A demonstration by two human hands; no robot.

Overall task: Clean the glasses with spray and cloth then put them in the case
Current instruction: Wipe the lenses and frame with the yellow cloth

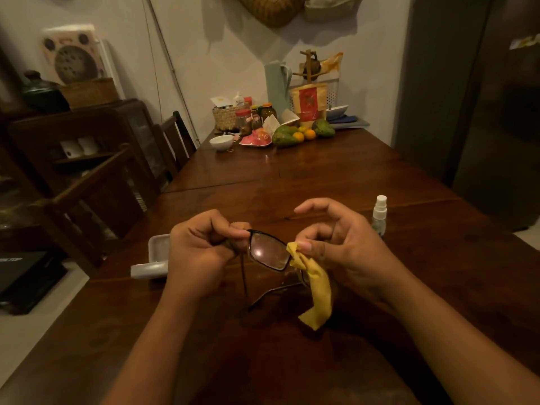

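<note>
The glasses (267, 252), likely light and fragile, hang above the counter (350, 176), left hand (201, 247) pinching the frame at their 9 o'clock, off the lens, right hand (330, 244) pinching the soft cloth (314, 287) at 3 o'clock

Left hand (198, 247), right hand (342, 244), both bare, left forearm (163, 340) and right forearm (432, 325) bare to the frame's lower edge, short trimmed nails, creased knuckles, rounded fingertips
</note>
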